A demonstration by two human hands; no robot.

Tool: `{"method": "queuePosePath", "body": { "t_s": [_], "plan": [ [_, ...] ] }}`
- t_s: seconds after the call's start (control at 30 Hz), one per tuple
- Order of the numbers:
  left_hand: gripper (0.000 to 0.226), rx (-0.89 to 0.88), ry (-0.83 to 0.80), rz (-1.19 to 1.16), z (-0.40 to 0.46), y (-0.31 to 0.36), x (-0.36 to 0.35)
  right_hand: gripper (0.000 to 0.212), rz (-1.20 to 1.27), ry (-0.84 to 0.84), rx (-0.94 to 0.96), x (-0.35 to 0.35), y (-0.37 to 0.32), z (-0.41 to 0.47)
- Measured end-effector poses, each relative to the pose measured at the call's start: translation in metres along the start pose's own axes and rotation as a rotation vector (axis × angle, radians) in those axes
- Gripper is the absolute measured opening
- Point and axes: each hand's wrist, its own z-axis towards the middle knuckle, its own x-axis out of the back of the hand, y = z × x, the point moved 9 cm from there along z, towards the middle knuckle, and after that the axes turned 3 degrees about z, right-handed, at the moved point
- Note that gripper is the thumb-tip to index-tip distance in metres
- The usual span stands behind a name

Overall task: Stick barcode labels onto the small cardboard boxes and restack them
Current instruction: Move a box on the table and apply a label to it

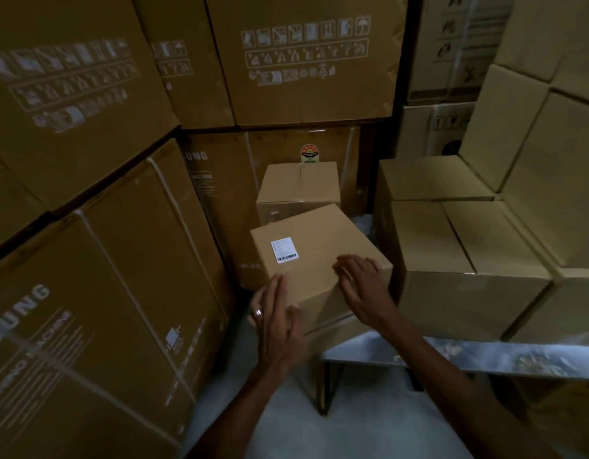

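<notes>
On stacked small boxes, labeled box (319, 256) w/ barcode label (284, 249) shut; left hand (276, 313) & right hand (362, 283) flat, fingers spread.

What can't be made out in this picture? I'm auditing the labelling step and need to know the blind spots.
All in the head view:
- Barcode label on the small box: its print is too small and dim to read.
- What the small box rests on: hidden by the box itself and the left hand.
- Right hand: whether its fingers press the box is blurred.
- Brand lettering on the large carton: partly cut off at the left edge.
</notes>
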Motion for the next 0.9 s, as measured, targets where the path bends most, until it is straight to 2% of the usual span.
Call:
{"method": "queuePosePath", "body": {
  "t_s": [0.1, 0.23, 0.27, 0.43, 0.53, 0.67, 0.77, 0.83, 0.9],
  "plan": [
    [0.058, -0.059, -0.024, 0.03, 0.056, -0.022, 0.004, 0.059, -0.142, -0.02, -0.087, -0.018, -0.027, 0.002],
    [0.059, -0.12, -0.235, 0.055, 0.112, -0.052, -0.015, 0.111, -0.333, -0.259, -0.192, -0.075, -0.067, -0.006],
    [0.06, -0.134, -0.258, 0.064, 0.117, -0.058, -0.018, 0.115, -0.367, -0.285, -0.203, -0.083, -0.073, -0.006],
    [0.068, -0.173, -0.225, 0.088, 0.102, -0.055, -0.009, 0.096, -0.38, -0.246, -0.167, -0.09, -0.074, -0.006],
    [0.072, -0.139, -0.206, 0.169, 0.084, -0.055, -0.009, 0.094, -0.383, -0.313, -0.091, -0.091, -0.061, -0.011],
    [0.072, -0.08, -0.116, 0.125, 0.065, -0.046, 0.0, 0.097, -0.288, -0.307, 0.028, -0.063, -0.048, -0.003],
    [0.066, -0.118, 0.0, 0.077, 0.06, -0.027, 0.015, 0.112, -0.222, -0.436, 0.095, -0.047, -0.032, 0.003],
    [0.056, -0.163, 0.053, 0.059, 0.067, -0.014, 0.021, 0.124, -0.165, -0.512, 0.07, -0.033, -0.022, 0.009],
    [0.045, -0.16, 0.058, 0.051, 0.083, -0.005, 0.023, 0.128, -0.218, -0.579, 0.024, -0.023, -0.017, 0.013]
  ]
}}
